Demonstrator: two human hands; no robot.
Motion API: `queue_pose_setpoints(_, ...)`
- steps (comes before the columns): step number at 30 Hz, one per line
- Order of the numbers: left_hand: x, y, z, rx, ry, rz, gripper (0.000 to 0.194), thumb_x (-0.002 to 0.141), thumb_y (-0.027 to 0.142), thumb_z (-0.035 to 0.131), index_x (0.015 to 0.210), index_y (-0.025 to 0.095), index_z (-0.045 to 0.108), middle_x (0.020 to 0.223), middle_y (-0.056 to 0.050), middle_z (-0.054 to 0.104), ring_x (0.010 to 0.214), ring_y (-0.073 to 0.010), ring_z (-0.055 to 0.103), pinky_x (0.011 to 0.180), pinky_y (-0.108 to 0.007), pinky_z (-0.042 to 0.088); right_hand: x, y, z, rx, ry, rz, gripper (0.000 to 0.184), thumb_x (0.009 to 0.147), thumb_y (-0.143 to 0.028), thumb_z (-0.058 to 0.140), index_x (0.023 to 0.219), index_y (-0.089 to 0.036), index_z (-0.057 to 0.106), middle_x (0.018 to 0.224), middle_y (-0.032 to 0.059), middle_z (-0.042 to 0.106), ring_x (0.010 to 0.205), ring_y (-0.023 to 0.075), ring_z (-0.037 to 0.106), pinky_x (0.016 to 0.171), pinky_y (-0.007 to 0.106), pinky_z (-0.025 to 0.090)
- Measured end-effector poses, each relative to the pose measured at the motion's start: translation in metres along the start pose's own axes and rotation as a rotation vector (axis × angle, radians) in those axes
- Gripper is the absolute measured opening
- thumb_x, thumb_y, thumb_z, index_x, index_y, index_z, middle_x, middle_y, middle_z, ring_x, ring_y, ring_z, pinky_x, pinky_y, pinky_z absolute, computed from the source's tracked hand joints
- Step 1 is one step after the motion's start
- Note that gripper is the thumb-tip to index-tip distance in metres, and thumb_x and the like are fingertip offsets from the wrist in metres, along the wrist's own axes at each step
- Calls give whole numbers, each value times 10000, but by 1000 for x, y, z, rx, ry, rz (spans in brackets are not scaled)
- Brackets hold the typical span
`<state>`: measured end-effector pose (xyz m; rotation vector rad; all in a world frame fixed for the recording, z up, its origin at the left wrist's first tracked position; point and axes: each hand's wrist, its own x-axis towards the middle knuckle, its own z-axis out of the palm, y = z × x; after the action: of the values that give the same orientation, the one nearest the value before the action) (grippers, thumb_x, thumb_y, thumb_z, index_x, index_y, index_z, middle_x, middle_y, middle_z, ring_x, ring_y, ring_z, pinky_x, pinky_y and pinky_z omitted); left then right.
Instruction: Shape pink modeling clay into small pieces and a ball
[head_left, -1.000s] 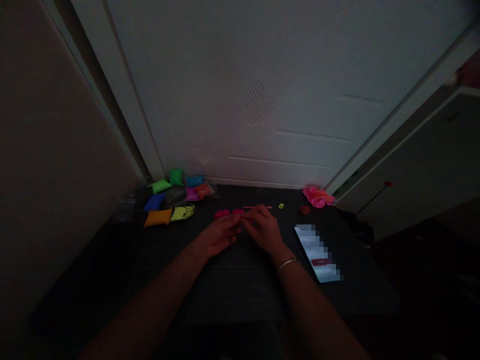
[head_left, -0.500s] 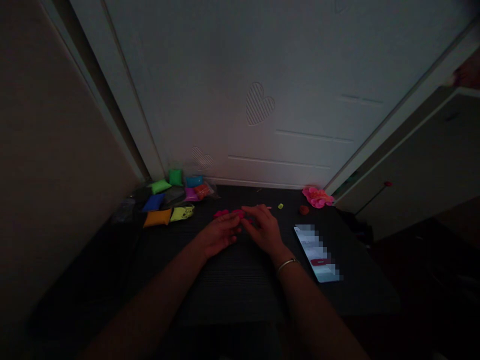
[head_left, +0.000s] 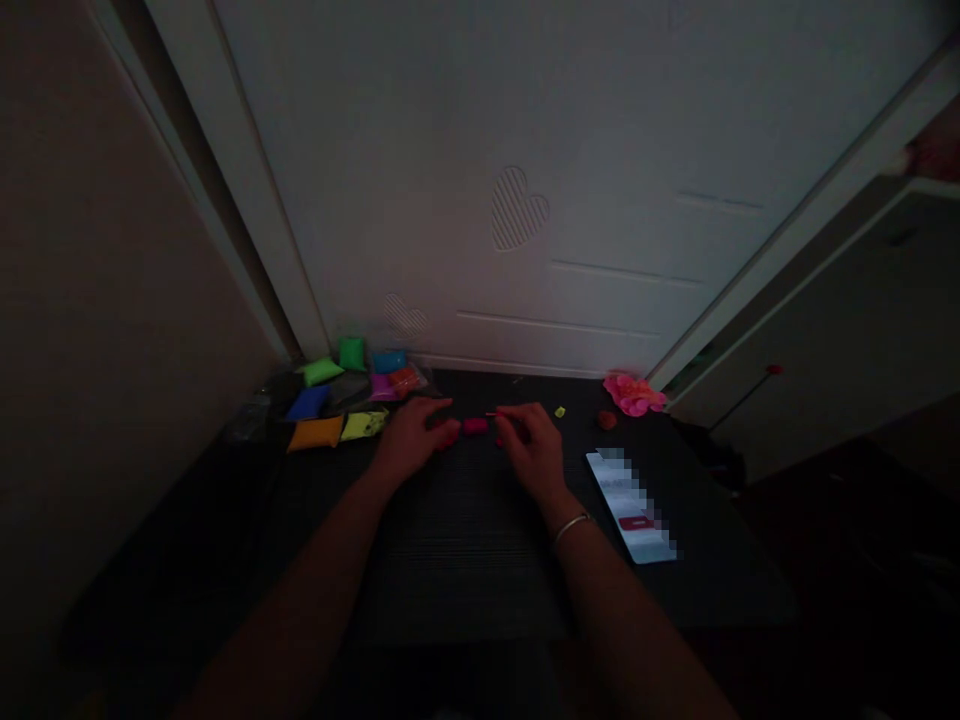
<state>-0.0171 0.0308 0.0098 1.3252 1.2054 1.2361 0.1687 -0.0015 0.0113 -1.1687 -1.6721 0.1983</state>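
My left hand [head_left: 407,440] rests on the dark table, thumb and forefinger apart. Right beside its thumb lies a pink clay-like lump [head_left: 448,437], partly covered; whether the thumb presses on it is hard to see. To the right of that sits a small deep-pink block [head_left: 475,426]. My right hand [head_left: 534,448] is closed in a pinch, and a thin stick [head_left: 491,414] pokes out leftward from its fingertips above the block. A tiny red-pink bit [head_left: 499,442] lies below those fingertips.
Several coloured clay packets, among them an orange one [head_left: 316,434] and a blue one [head_left: 308,403], lie at the left. A lit phone [head_left: 630,508], a brownish ball [head_left: 607,420], a pink flower-like piece [head_left: 634,394] and a yellow-green bit [head_left: 560,412] are at the right. A white panel [head_left: 450,220] stands behind.
My hands have moved apart from where they nearly met. The left went left, uncovering the pink block, and the right now has the thin stick in its fingers.
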Motion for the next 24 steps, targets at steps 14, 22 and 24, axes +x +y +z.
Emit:
queue_pose_setpoints(14, -16, 7, 25, -674, -267, -383, 272, 674, 101, 656, 941, 140, 620, 859, -42, 641, 720, -106, 595, 725, -256, 487, -6, 0, 12, 23, -22, -69, 185, 792, -226, 555, 949, -222, 651, 825, 38, 561, 770, 141, 555, 713, 292, 469)
queue_pose_setpoints(22, -22, 6, 28, -784, -342, -466, 113, 734, 122, 606, 845, 133, 622, 746, -32, 636, 689, -117, 607, 737, -307, 506, -7, -4, 10, -27, -88, -130, 251, 817, -213, 501, 1033, -235, 628, 1079, 83, 574, 930, 172, 560, 809, 346, 469)
queue_pose_setpoints(24, -22, 6, 29, -808, -320, -483, 69, 747, 125, 590, 809, 126, 622, 718, -28, 630, 666, -114, 604, 728, -299, 506, -7, -7, 9, -85, -130, -163, 271, 820, -213, 486, 1056, -236, 615, 1124, 85, 565, 953, 186, 549, 833, 373, 456)
